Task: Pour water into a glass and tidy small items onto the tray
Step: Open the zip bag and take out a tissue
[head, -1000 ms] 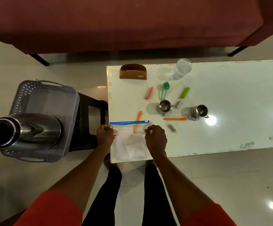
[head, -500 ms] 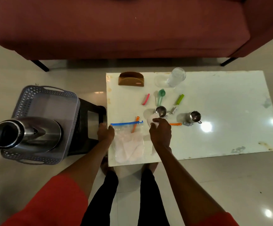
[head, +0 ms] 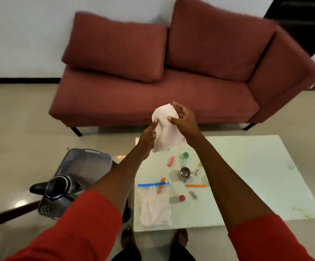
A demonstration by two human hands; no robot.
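head view: left hand and right hand both pinch a raised white cloth above the table.

Counting on the table: two orange sticks, one pink stick, one green scoop, one steel cup, one blue-zip bag, one pink-capped tube, two small metal clips. Off to the side: one kettle, one grey basket. One pale cloth up in two hands.
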